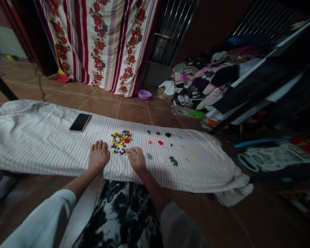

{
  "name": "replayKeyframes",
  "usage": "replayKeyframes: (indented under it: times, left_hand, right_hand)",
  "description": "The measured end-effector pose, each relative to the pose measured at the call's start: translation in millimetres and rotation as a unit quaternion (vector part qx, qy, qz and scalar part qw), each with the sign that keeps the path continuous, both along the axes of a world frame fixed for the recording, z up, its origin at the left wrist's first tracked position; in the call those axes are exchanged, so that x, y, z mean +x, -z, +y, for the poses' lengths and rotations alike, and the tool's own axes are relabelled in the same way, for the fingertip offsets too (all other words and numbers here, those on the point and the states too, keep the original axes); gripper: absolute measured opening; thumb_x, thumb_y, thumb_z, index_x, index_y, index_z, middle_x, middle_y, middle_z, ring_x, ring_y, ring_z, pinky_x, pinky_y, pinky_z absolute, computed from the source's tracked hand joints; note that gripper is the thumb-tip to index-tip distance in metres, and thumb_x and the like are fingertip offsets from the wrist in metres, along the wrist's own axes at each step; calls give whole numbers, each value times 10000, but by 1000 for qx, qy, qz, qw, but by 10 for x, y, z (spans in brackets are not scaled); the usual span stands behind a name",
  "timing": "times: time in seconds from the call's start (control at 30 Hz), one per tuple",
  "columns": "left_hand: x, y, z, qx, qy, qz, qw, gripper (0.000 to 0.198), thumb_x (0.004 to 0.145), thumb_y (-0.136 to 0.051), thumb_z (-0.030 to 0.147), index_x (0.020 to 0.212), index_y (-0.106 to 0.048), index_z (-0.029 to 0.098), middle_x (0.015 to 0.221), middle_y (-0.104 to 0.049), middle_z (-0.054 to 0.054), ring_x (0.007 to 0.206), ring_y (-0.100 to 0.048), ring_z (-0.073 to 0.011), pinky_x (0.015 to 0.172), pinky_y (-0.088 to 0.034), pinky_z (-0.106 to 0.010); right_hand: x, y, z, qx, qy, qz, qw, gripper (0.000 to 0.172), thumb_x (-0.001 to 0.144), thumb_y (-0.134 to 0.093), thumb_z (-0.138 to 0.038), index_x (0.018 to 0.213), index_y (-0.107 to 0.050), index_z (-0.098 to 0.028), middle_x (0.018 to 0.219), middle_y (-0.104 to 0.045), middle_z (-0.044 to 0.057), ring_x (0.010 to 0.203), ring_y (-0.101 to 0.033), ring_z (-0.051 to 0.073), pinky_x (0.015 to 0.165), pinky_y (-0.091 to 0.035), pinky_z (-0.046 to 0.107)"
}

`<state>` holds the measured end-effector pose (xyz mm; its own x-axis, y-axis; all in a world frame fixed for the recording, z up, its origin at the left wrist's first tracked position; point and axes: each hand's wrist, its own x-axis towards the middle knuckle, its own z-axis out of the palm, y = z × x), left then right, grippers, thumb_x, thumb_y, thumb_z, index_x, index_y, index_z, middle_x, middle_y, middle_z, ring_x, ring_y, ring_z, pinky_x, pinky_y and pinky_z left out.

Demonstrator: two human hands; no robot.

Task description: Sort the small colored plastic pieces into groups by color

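My left hand lies flat on the striped cloth, fingers stretched out, just left of a mixed heap of tiny coloured pieces. At the lower right edge of that heap, my right hand has thumb and fingertips pinched together. Whatever is between those fingertips is too small to make out. To the right lie small groups sorted by colour, among them black pieces, red pieces, an orange group, dark grey pieces and lighter grey pieces.
A smartphone rests on the striped cloth at the left. Beyond the cloth are a floral curtain, a purple basin and a broom. Piled clothes occupy the right background.
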<state>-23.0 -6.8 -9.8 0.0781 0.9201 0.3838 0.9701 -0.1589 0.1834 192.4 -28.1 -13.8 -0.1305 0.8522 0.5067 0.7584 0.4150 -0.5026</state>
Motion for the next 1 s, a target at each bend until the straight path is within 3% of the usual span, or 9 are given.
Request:
replayKeyframes:
  times: [0.4,0.8,1.0]
  left_hand:
    - [1,10,3,10,3,-2,1000,385,885,-404,242,1190,-607,123,1367,-574,-212,1322,-481,-339,1074,-364,-519]
    - [2,-19,0,5,5,7,1000,371,891,-394,242,1159,-611,104,1345,-590,-210,1309,-495,-346,1067,-379,-500]
    - [5,-11,-5,3,0,-2,1000,381,890,-390,246,1175,-604,112,1366,-578,-210,1333,-477,-342,1085,-361,-505]
  right_hand:
    - [-222,-67,165,-65,24,-83,994,226,942,-541,-193,949,-759,-250,1084,-642,82,1083,-519,241,923,-496,379]
    - [-282,-248,303,-127,27,-129,983,160,886,-612,-157,917,-759,-212,1079,-665,92,1090,-519,251,950,-487,365]
    - [-291,-265,320,-112,-1,-180,977,174,907,-587,-141,929,-743,-215,1043,-660,89,1086,-506,257,940,-475,383]
